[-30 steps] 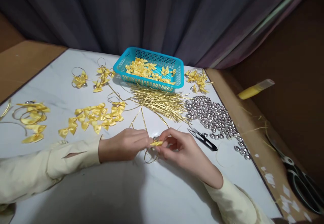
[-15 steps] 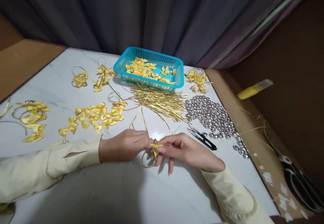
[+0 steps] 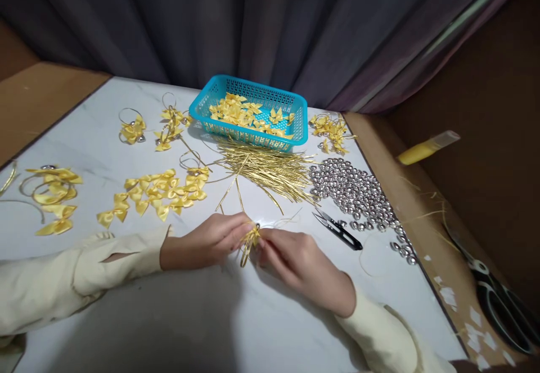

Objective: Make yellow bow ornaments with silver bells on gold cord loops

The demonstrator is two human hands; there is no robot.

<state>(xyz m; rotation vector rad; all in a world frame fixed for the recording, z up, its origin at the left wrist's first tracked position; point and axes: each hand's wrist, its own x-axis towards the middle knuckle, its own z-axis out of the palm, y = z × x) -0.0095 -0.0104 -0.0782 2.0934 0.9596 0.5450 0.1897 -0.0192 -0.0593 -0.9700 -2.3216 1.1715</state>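
Left hand [image 3: 202,242] and right hand [image 3: 295,260] pinched together on one small gold ring with yellow bow [image 3: 250,239], near the front edge of the white marble desk [image 3: 202,317]. One blue basket [image 3: 250,113] of bows at the back edge; one bundle of gold wires [image 3: 270,169]; one heap of silver bells [image 3: 358,196]; one black snips [image 3: 337,229] just right. Dark curtain [image 3: 236,24] behind.

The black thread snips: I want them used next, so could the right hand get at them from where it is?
Probably yes: the snips lie uncovered just beyond the right hand, but it is pinching the bow-and-wire piece.
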